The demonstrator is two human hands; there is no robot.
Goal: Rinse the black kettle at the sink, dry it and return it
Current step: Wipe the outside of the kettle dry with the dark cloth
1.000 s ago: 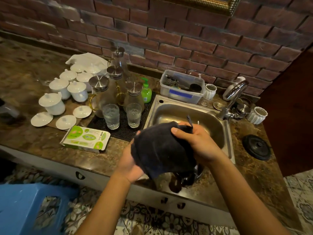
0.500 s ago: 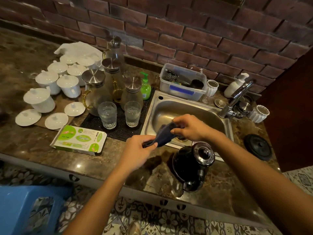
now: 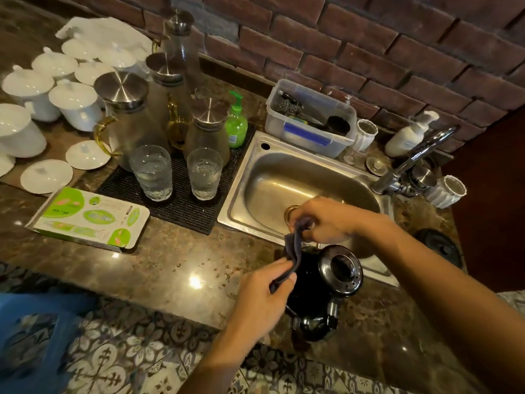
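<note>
Left grip (image 3: 257, 297), right grip (image 3: 326, 220) pinch cloth (image 3: 295, 248) above kettle (image 3: 311, 282), sink (image 3: 255, 157) just behind

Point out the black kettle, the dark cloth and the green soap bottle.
black kettle (image 3: 321, 291): head view, on its glossy body below the open top.
dark cloth (image 3: 294, 250): head view, on the middle of the twisted strip.
green soap bottle (image 3: 235, 127): head view, on its rounded belly.

I am reading bare counter (image 3: 176, 260) lying open between green box (image 3: 88, 217) and kettle (image 3: 315, 282) | sink (image 3: 238, 194) basin is offering room from above | faucet (image 3: 412, 163) is guarding its right rim | glasses (image 3: 152, 173) and carafes (image 3: 125, 120) are crowding its left side on the mat (image 3: 181, 211)
</note>
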